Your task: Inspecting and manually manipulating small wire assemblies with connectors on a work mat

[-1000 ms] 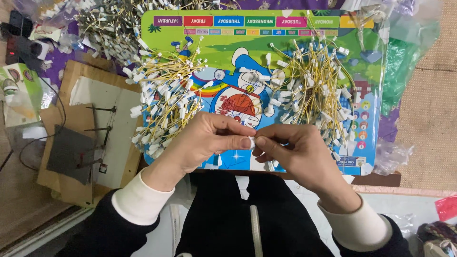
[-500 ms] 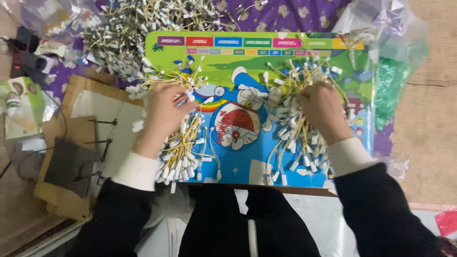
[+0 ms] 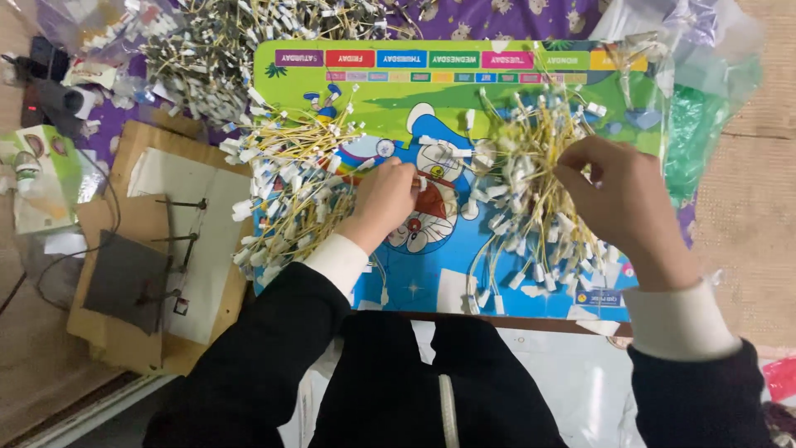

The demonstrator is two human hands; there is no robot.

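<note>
My left hand (image 3: 381,203) rests on the colourful cartoon board (image 3: 431,108), just right of a heap of yellow wires with white connectors (image 3: 286,187). Its fingers are curled, with a small white connector (image 3: 419,181) pinched at the tips. My right hand (image 3: 622,199) reaches into a second heap of the same yellow wires (image 3: 522,187) on the board's right half. Its fingertips are closed on a wire at the heap's upper edge. Both black sleeves with white cuffs come in from below.
A third pile of grey-white wire pieces (image 3: 215,50) lies at the back left on purple cloth. A wooden board with paper and metal pins (image 3: 178,241) sits to the left. Clear and green plastic bags (image 3: 705,108) lie at the right. A small box (image 3: 37,178) is at the far left.
A second ago both hands met at the board's middle. They then split to the two heaps. Now my left hand has come back toward the centre while my right stays in the right heap.
</note>
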